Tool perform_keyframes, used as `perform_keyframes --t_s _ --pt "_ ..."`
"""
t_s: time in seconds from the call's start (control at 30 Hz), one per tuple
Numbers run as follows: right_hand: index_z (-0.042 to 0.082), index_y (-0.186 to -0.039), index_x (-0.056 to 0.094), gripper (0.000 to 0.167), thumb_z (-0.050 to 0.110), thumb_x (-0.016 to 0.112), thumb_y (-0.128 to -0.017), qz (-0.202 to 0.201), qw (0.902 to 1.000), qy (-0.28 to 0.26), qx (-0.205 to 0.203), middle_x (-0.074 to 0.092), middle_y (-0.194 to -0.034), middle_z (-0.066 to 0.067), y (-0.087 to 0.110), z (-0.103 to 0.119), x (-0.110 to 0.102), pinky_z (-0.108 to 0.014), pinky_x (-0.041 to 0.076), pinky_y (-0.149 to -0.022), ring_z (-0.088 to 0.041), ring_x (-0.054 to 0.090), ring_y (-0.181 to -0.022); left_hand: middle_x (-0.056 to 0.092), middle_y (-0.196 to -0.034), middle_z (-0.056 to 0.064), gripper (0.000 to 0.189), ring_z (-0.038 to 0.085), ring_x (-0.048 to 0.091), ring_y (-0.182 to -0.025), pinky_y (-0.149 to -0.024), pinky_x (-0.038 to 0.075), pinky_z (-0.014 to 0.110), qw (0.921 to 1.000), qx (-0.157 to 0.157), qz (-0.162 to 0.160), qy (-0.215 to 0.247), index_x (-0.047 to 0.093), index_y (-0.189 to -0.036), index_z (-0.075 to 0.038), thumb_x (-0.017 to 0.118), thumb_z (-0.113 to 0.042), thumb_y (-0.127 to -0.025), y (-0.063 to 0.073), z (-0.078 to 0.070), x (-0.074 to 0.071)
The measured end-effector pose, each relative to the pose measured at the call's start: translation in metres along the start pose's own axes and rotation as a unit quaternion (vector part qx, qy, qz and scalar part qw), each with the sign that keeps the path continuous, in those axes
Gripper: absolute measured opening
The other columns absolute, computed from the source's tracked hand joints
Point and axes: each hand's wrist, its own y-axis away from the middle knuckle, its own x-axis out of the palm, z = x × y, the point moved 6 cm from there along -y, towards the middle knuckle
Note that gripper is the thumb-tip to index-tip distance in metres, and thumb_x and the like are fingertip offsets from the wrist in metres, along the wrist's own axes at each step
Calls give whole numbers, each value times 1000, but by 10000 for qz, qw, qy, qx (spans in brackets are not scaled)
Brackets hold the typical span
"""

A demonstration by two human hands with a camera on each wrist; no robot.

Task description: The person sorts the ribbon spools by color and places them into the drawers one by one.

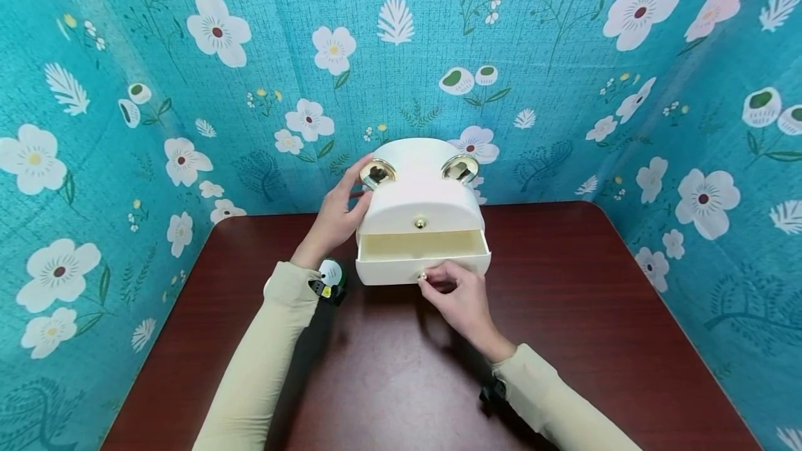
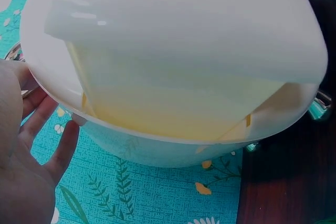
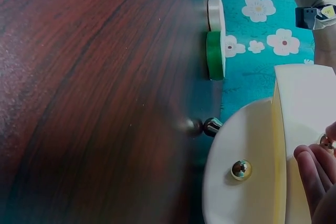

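Note:
A white drawer box with two round gold-rimmed ornaments on its upper part stands at the back of the table. Its lower drawer is pulled out, and the inside that shows is bare. My right hand pinches the small gold knob on that drawer's front between thumb and fingers. My left hand rests against the box's left side, by the left ornament; in the left wrist view its extended fingers touch the box's edge. A second gold knob sits above the drawer.
Beside the box, partly behind my left wrist, lies a round white and green object; the right wrist view shows its green part upright. A dark red wooden table bears everything. Blue flowered cloth hangs behind and on both sides.

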Motion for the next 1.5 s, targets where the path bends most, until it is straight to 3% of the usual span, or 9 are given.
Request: perform_keyframes --t_s 0.13,0.37,0.67,0.97,1.13,1.3,1.5 --pt "-3 -87 75 14 -10 82 -77 -2 10000 12 -59 78 -83 -16 3 8 -2 -47 64 -65 -19 76 -71 48 -157 4 65 26 57 -129 -107 52 55 10000 -26 -12 -23 26 -164 -37 54 -22 -107 0 1 1" --pt "-4 -87 75 15 -10 84 -76 -6 9999 52 -118 78 -83 -16 10 11 -3 -45 64 -64 -23 76 -70 46 -159 7 65 27 56 -130 -107 52 55 10000 -70 24 -9 26 -164 -37 54 -21 -108 -1 0 1" --pt "-3 -85 75 15 -11 84 -75 -34 9998 53 -168 79 -82 -13 18 15 -4 -44 64 -62 -17 76 -70 44 -161 3 65 27 56 -131 -107 52 54 10000 -61 54 -17 26 -164 -37 54 -21 -108 0 -1 -1" --pt "-3 -83 74 18 -15 83 -72 -109 9986 56 -508 79 -81 -13 27 26 -7 -37 63 -60 -18 76 -68 44 -161 3 65 27 55 -133 -107 52 55 9999 -86 91 -66 25 -164 -38 55 -23 -108 -1 -1 0" --pt "-1 -82 74 21 -15 84 -70 -159 9973 63 -711 79 -81 -12 33 14 -4 -33 62 -59 -22 76 -65 45 -160 3 65 27 55 -133 -108 51 55 9999 -81 97 -52 25 -164 -38 54 -23 -108 0 -1 0" --pt "7 -85 77 23 -9 87 -72 -176 9963 88 -837 80 -82 -6 38 -2 -4 -29 62 -59 -17 76 -67 46 -159 3 65 27 55 -133 -107 52 55 9999 -51 83 -65 25 -163 -39 54 -23 -108 0 -1 -1" --pt "13 -87 78 19 -1 86 -77 -74 9968 37 -801 80 -83 -1 42 -5 -5 -22 61 -63 -12 76 -70 46 -159 4 65 27 56 -132 -108 52 54 10000 -31 85 -40 25 -163 -39 54 -23 -108 -1 0 -1"
